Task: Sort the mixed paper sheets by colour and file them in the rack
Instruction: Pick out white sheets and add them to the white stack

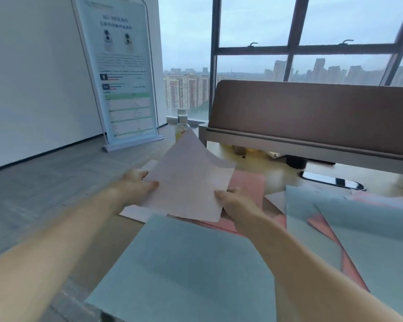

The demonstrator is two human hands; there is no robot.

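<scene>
Arms outstretched; left hand point(136, 182), right hand point(235, 198) pinching sheet point(191, 175).

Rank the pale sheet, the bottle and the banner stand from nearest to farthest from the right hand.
1. Pale sheet: pinched at its near corner by the right hand.
2. Bottle: just beyond the sheet's far corner.
3. Banner stand: on the floor, far left.

high-rise office: desk point(254, 156) with partition screen point(312, 112), roll-up product banner point(123, 73), big windows point(254, 31) over city towers
</scene>
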